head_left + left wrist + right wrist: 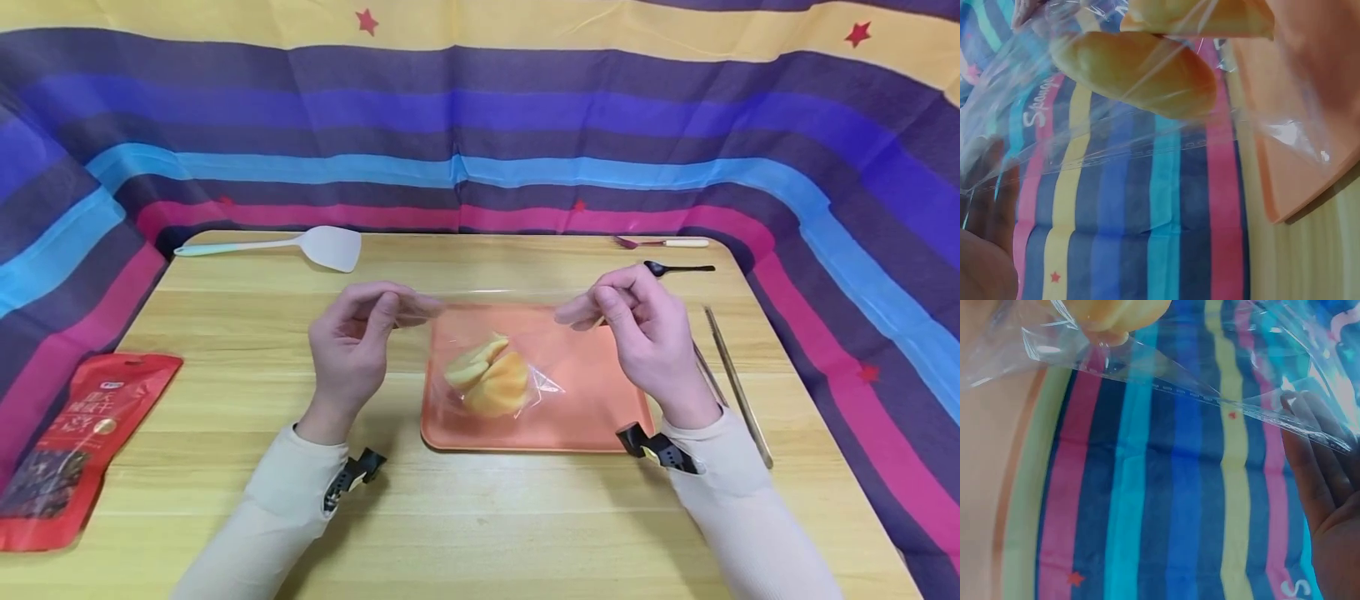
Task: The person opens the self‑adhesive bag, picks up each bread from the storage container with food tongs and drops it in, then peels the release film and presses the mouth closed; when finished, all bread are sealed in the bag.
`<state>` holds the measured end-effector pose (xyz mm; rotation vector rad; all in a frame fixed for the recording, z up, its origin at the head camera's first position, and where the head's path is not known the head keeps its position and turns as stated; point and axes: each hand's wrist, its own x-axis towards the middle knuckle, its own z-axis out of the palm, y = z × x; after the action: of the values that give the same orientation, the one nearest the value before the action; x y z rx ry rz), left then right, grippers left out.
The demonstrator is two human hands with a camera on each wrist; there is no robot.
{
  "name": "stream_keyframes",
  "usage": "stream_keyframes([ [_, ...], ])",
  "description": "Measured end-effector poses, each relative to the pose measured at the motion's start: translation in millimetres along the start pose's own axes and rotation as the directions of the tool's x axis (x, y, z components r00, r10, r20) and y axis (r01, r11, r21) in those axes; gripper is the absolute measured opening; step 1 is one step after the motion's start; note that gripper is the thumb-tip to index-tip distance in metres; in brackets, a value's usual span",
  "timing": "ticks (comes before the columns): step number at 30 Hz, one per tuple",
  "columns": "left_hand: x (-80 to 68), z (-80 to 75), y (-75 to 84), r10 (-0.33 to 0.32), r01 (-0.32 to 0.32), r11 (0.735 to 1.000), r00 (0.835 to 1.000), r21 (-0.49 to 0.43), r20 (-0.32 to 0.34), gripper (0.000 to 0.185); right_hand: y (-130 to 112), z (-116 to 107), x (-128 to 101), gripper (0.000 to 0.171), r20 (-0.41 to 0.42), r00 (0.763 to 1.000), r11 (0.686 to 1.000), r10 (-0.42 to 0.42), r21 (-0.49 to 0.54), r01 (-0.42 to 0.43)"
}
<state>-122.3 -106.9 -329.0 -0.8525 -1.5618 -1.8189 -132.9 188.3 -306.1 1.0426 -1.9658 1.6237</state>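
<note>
Both hands, left hand [352, 346], right hand [645, 333], fingers pinching clear bag [498, 350] top edge, above orange tray [592, 417]

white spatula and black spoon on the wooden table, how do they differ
The white silicone spatula with a pale teal handle lies at the far left of the light wooden table; the small black spoon lies far right. The spatula is longer, with a broad flat blade; the spoon has a small rounded bowl. Both lie flat, untouched by either hand.
</note>
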Motion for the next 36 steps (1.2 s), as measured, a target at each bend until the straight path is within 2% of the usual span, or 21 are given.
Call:
stream_keyframes([
  [3, 4.3, -5.2, 8.5, 0.014, -0.014, 1.000, 0.999, -0.003, -0.038, 0.024, -8, 9, 6, 0.012, -0.004, 1.000, 0.999, -0.011, 0.046, 0.011],
  [6, 6.7, -15.1, 17.5, 0.026, -0.027, 1.000, 0.997, -0.016, -0.068, 0.023, -15, 19, 10, 0.011, 0.016, 1.000, 0.996, 0.013, 0.089, -0.014],
  [9, 6.0, -28.4, 26.4, 0.024, -0.027, 0.999, 0.995, -0.021, -0.101, 0.022, -21, 31, 12, 0.008, 0.070, 0.996, 0.982, 0.064, 0.173, -0.075],
  [12, 1.1, -43.9, 36.3, -0.015, 0.014, 1.000, 0.989, -0.007, -0.148, 0.020, -25, 46, 11, 0.008, 0.137, 0.983, 0.957, 0.120, 0.249, -0.151],
  [14, -3.6, -52.9, 44.1, -0.051, 0.048, 0.999, 0.983, -0.022, -0.179, 0.018, -27, 56, 10, 0.009, 0.186, 0.969, 0.933, 0.164, 0.289, -0.213],
  [16, -7.9, -60.3, 51.5, -0.092, 0.078, 0.994, 0.976, -0.078, -0.196, 0.016, -28, 67, 9, 0.010, 0.236, 0.950, 0.906, 0.207, 0.319, -0.276],
  [20, -12.2, -73.1, 65.6, -0.179, 0.163, 0.983, 0.953, -0.086, -0.245, 0.015, -29, 86, 11, 0.012, 0.337, 0.894, 0.839, 0.297, 0.356, -0.413],
  [21, -12.0, -76.7, 68.3, -0.218, 0.210, 0.976, 0.941, -0.058, -0.258, 0.016, -27, 90, 13, 0.013, 0.353, 0.879, 0.823, 0.320, 0.356, -0.443],
  [23, -11.3, -85.3, 71.7, -0.322, 0.344, 0.939, 0.900, 0.027, -0.294, 0.017, -22, 101, 17, 0.015, 0.387, 0.844, 0.785, 0.371, 0.356, -0.507],
  [25, -8.9, -95.9, 69.8, -0.442, 0.485, 0.870, 0.845, 0.085, -0.300, 0.020, -12, 112, 22, 0.017, 0.415, 0.805, 0.738, 0.425, 0.357, -0.573],
  [26, -7.1, -101.7, 66.5, -0.501, 0.550, 0.829, 0.812, 0.105, -0.299, 0.020, -5, 117, 25, 0.018, 0.426, 0.782, 0.715, 0.455, 0.349, -0.606],
  [27, -5.3, -107.4, 62.1, -0.558, 0.615, 0.776, 0.773, 0.139, -0.300, 0.020, 2, 122, 29, 0.018, 0.432, 0.760, 0.693, 0.485, 0.339, -0.636],
  [29, -1.0, -119.6, 48.7, -0.631, 0.687, 0.706, 0.721, 0.175, -0.285, 0.021, 18, 131, 36, 0.019, 0.432, 0.725, 0.665, 0.537, 0.312, -0.678],
  [30, 1.5, -125.6, 40.6, -0.662, 0.713, 0.679, 0.698, 0.174, -0.275, 0.021, 27, 135, 40, 0.018, 0.422, 0.712, 0.656, 0.561, 0.297, -0.693],
  [32, 6.8, -136.4, 22.6, -0.691, 0.735, 0.647, 0.678, 0.203, -0.251, 0.022, 44, 142, 47, 0.020, 0.392, 0.698, 0.657, 0.599, 0.258, -0.709],
  [33, 9.4, -141.5, 13.8, -0.697, 0.739, 0.628, 0.674, 0.246, -0.246, 0.022, 51, 144, 51, 0.020, 0.374, 0.696, 0.664, 0.613, 0.234, -0.710],
  [36, 17.6, -155.9, -14.3, -0.714, 0.741, 0.595, 0.665, 0.310, -0.219, 0.021, 74, 150, 61, 0.021, 0.320, 0.702, 0.700, 0.636, 0.143, -0.699],
])
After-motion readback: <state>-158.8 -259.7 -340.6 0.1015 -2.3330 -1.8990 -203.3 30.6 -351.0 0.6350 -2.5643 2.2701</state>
